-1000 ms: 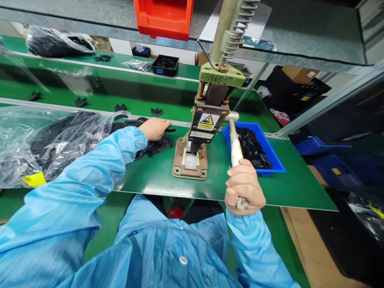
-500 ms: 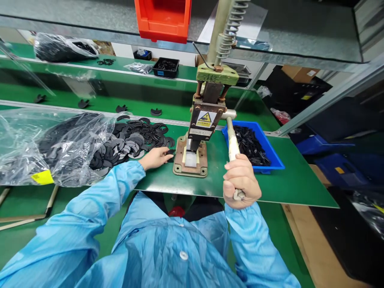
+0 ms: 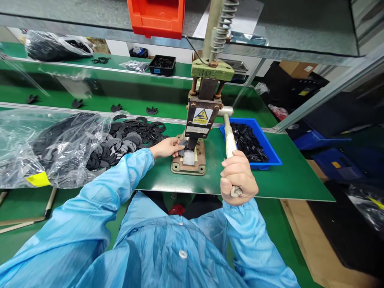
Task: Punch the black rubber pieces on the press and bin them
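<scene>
My left hand (image 3: 167, 147) pinches a dark curved piece (image 3: 182, 148) at the left side of the hand press (image 3: 200, 116), close under its ram. The fingers hide part of that piece. My right hand (image 3: 239, 177) is wrapped around the press's lever handle (image 3: 230, 140), which points down toward me. Below the ram, a pale block (image 3: 189, 157) sits on the rusty press base (image 3: 198, 166). Many similar crescent-shaped dark pieces (image 3: 126, 140) lie heaped left of the press, spilling from a clear plastic bag (image 3: 60, 160).
A blue tray (image 3: 274, 163) of small black parts stands right of the press. Several dark pieces line the raised green ledge behind, one of them a crescent piece (image 3: 151, 110). An orange bin (image 3: 156, 28) hangs overhead. A black box (image 3: 162, 66) sits on the back shelf.
My left hand has moved right and slightly up, bringing the dark curved piece from beside the base to beneath the ram. My right hand stays on the lever handle. The view has shifted slightly.
</scene>
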Available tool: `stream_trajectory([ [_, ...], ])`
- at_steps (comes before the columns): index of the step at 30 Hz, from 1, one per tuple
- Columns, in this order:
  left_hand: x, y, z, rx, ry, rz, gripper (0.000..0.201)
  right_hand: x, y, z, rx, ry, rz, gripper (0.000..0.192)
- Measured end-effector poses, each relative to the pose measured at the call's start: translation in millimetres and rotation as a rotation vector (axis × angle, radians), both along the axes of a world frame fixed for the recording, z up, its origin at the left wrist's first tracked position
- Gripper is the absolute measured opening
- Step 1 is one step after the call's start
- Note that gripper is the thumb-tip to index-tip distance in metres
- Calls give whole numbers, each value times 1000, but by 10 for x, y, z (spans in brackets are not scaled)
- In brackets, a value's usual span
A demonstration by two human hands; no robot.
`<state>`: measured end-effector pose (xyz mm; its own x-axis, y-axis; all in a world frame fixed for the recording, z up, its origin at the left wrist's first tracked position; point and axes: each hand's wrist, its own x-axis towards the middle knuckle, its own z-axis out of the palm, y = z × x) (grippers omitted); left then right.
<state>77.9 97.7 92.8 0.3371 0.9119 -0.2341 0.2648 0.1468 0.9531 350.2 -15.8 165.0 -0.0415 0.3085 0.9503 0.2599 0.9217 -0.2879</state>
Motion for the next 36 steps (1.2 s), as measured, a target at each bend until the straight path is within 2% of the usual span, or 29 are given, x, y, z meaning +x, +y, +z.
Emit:
stream_trajectory([
  [8,167,95,66,-96,36,-57,27,20,-11,-22,-21,-6,-4,25],
  [15,279,197,124,-172,207,-9,27,-2,3,-44,8,31,-7,26],
  [19,328,177,101,-196,170,30,33,14,4,-37,9,17,-11,25],
  [21,357,40,82,-113,171,65,35,33,-1,-28,-5,-4,-6,24],
  [24,361,-295,49,165,226,89,30,60,-12,-16,-21,-40,-4,23],
  [27,202,-523,9,372,260,-36,21,67,-15,-9,-22,-37,-22,23],
  [29,-40,-476,-23,484,387,-51,20,63,-11,-7,-25,-32,-29,24],
  [32,-510,-120,-60,653,712,21,24,55,-3,-6,-20,-26,-21,25],
  [34,-760,186,-67,692,859,-73,37,55,0,-4,-11,-24,-16,25],
  [36,-881,443,-59,683,950,-221,49,61,0,-1,-10,-31,-18,25],
])
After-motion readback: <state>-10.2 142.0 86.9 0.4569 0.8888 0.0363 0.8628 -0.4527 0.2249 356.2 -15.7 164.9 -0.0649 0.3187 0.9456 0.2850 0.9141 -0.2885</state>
